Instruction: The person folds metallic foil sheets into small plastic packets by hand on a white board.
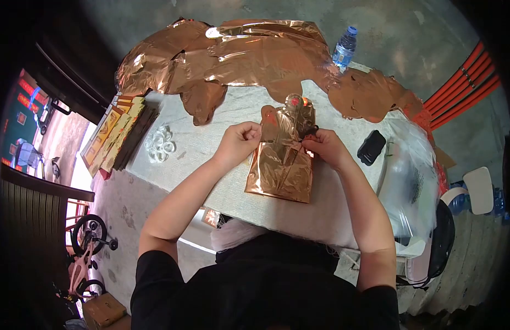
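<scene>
On the table, a folded copper-coloured foil piece (279,171) lies between my hands, its wide flat part toward me and its rounded, crumpled lobes pointing away. My left hand (239,144) pinches its left edge near the middle. At the opposite edge, my right hand (326,146) has thumb and fingers closed on the foil. A small dark bit shows by the right fingertips, too small to name. Larger copper foil sheets (255,58) spread across the far side of the table.
White rings (160,144) and a stack of printed cardboard pieces (114,132) are at the left. A black case (371,148) and clear plastic bags (409,187) lie at the right. A water bottle (344,49) stands at the far edge.
</scene>
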`<state>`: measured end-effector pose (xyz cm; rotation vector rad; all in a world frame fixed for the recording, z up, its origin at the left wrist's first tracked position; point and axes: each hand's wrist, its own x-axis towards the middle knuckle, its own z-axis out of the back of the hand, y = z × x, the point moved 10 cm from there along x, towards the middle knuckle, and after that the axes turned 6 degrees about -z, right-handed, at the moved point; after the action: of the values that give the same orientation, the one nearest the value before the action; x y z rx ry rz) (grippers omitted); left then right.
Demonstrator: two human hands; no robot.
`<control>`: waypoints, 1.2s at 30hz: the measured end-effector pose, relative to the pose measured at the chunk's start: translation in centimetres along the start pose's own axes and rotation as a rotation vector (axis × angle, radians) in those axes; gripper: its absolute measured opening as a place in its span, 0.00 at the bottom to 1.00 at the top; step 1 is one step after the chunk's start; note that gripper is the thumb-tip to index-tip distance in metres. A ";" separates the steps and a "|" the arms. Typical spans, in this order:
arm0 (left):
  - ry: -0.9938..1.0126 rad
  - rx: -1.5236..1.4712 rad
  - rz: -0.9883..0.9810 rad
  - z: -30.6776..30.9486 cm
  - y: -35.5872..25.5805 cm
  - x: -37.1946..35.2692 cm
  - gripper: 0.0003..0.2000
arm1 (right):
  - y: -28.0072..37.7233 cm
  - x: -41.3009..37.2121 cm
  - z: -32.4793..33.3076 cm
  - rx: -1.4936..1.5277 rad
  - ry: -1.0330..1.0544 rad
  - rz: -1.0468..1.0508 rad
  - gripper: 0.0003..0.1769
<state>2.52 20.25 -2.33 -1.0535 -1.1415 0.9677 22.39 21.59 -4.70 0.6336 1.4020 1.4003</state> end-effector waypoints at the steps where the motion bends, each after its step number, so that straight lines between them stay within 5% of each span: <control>1: 0.003 0.000 0.000 0.4 0.3 -0.1 0.02 | -0.1 0.1 0.0 0.019 -0.003 0.012 0.04; 3: 0.066 -0.204 0.227 0.0 1.3 -0.7 0.08 | 0.5 -0.2 0.0 0.039 -0.009 0.023 0.04; 6: 0.047 -0.068 0.267 0.0 0.0 -1.0 0.10 | 1.1 -0.6 0.0 -0.052 -0.006 0.014 0.07; 10: 0.072 0.030 0.198 -0.5 -0.2 -1.1 0.08 | 0.9 -0.4 -0.2 -0.020 0.021 0.039 0.06; 12: -0.001 -0.006 -0.014 -0.2 -1.1 -0.6 0.07 | 1.1 -0.5 -0.4 -0.003 0.031 0.059 0.06; 16: -0.032 -0.120 0.025 0.1 -1.3 -0.6 0.08 | 1.2 -0.7 -0.5 0.039 0.052 0.073 0.06; 19: -0.027 -0.180 0.231 0.8 0.0 -0.5 0.06 | 1.0 -0.5 -0.6 0.075 0.084 0.082 0.06; 21: 0.191 -0.320 0.490 -0.6 1.5 -1.1 0.07 | 1.3 -0.6 -0.9 0.114 0.111 0.083 0.06; 25: 0.315 -0.361 0.650 -1.0 2.0 -1.4 0.04 | 1.4 -0.6 -0.7 0.068 0.091 0.075 0.05; 36: 0.235 -0.055 0.513 -0.2 1.9 -1.1 0.04 | -0.5 -0.5 -0.1 0.026 0.109 -0.219 0.04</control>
<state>2.41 19.57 -4.44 -1.5035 -0.7171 1.1742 22.61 21.06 -5.01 0.4110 1.5285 1.2590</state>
